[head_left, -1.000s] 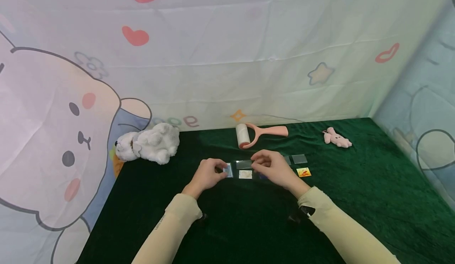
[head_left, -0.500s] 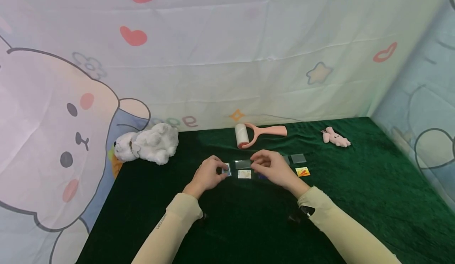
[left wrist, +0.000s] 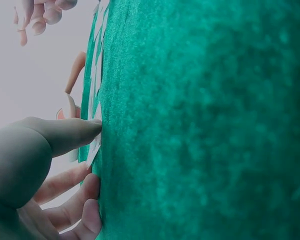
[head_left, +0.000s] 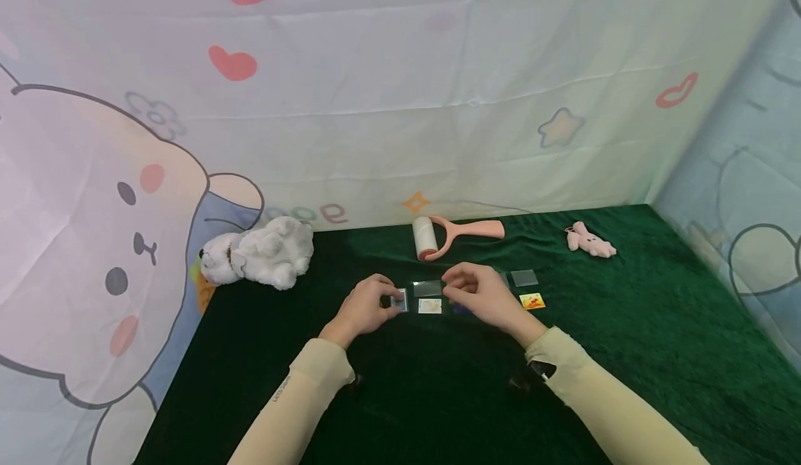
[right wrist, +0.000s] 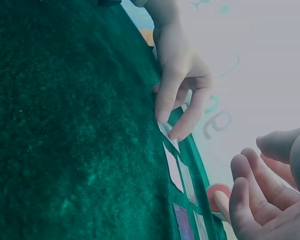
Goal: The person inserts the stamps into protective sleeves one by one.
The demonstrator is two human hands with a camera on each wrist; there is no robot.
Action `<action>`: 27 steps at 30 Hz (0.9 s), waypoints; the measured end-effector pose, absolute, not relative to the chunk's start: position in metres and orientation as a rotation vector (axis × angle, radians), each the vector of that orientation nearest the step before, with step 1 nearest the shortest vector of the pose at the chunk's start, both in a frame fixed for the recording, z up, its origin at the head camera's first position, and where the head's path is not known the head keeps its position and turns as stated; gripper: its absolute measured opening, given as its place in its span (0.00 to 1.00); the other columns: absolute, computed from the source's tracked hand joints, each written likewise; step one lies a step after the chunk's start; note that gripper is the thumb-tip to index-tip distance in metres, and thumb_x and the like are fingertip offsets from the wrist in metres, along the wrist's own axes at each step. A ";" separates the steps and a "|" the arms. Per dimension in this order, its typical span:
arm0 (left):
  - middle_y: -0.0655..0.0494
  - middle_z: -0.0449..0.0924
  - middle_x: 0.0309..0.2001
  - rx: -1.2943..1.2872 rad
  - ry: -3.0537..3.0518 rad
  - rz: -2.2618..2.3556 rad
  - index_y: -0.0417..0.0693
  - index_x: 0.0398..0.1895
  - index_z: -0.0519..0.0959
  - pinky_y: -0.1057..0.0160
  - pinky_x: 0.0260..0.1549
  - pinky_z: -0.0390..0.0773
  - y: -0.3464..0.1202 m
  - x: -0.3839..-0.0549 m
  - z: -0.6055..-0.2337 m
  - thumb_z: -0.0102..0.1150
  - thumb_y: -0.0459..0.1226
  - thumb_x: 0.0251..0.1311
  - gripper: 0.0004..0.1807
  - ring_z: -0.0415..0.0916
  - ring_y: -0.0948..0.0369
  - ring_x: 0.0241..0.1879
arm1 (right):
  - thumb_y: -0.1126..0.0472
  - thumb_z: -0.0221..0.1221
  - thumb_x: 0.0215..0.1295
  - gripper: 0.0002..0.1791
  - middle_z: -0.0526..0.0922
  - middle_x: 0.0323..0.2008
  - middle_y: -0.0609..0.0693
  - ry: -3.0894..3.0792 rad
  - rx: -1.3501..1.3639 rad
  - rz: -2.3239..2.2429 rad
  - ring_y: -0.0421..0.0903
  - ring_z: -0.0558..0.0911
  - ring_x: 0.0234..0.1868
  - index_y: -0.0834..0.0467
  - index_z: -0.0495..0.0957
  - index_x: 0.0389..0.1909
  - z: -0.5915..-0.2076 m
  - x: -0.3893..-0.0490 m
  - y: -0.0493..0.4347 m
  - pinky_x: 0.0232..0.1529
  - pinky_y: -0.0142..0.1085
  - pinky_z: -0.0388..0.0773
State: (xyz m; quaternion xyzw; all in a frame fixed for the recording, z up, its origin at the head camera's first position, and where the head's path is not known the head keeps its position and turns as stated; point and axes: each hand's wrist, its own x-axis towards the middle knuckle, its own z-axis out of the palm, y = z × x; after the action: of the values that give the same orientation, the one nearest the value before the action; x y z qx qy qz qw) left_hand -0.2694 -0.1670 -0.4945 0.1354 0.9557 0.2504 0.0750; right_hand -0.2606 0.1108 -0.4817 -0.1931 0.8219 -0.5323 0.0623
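In the head view my left hand (head_left: 363,306) is at the left end of two short rows of small flat pieces. Its thumb and index finger pinch a small blue-edged card (head_left: 403,301) lying low at the cloth. The right wrist view shows these fingertips on opposite edges of the card (right wrist: 170,135). My right hand (head_left: 483,299) hovers over the middle of the rows, fingers loosely bent and holding nothing. A whitish card (head_left: 430,306) and a clear flat sleeve (head_left: 427,288) lie between the hands. Under the right hand, a blue-purple piece (right wrist: 183,221) with a serrated edge is partly hidden.
Right of my right hand lie a yellow-red card (head_left: 532,301) and another clear sleeve (head_left: 524,278). Behind them are a lint roller (head_left: 425,237) with a pink handle, a white plush dog (head_left: 265,253) and a small pink plush (head_left: 590,240). Green cloth (head_left: 438,395) covers the table.
My left hand's knuckles have lifted slightly, and its index finger reaches a little further over the blue-edged card. The right hand has stayed in place.
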 end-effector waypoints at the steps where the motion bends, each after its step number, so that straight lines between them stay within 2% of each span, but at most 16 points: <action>1: 0.53 0.76 0.63 0.407 2.866 0.750 0.57 0.51 0.89 0.47 0.57 0.79 -0.167 -0.269 -0.494 0.73 0.40 0.66 0.12 0.74 0.52 0.59 | 0.58 0.64 0.75 0.16 0.89 0.44 0.50 2.482 -0.583 -1.611 0.45 0.87 0.41 0.61 0.81 0.57 -0.482 -0.260 0.111 0.46 0.44 0.85; 13: 0.52 0.76 0.65 0.422 2.861 0.745 0.58 0.53 0.89 0.46 0.58 0.79 -0.168 -0.269 -0.494 0.71 0.41 0.67 0.12 0.75 0.51 0.60 | 0.59 0.63 0.76 0.16 0.89 0.43 0.51 2.486 -0.610 -1.607 0.45 0.88 0.40 0.63 0.81 0.57 -0.481 -0.262 0.114 0.46 0.44 0.85; 23: 0.54 0.75 0.64 0.473 2.881 0.846 0.57 0.56 0.86 0.55 0.45 0.83 -0.168 -0.270 -0.487 0.71 0.44 0.67 0.16 0.78 0.58 0.46 | 0.59 0.63 0.75 0.15 0.88 0.44 0.52 2.512 -0.599 -1.585 0.45 0.88 0.41 0.64 0.81 0.56 -0.478 -0.261 0.116 0.46 0.42 0.85; 27: 0.53 0.76 0.65 0.509 2.890 0.934 0.54 0.59 0.84 0.57 0.43 0.83 -0.167 -0.272 -0.486 0.71 0.44 0.67 0.18 0.79 0.59 0.44 | 0.58 0.63 0.76 0.15 0.88 0.45 0.52 2.517 -0.592 -1.569 0.46 0.88 0.42 0.63 0.82 0.56 -0.478 -0.262 0.116 0.46 0.42 0.85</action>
State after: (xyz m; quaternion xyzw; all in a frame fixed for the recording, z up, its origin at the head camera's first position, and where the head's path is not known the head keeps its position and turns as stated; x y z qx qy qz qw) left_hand -0.2719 -0.1671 -0.4856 0.1651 0.9380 0.3032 0.0309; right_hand -0.2623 0.1161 -0.4779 -0.1953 0.8307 -0.5180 0.0586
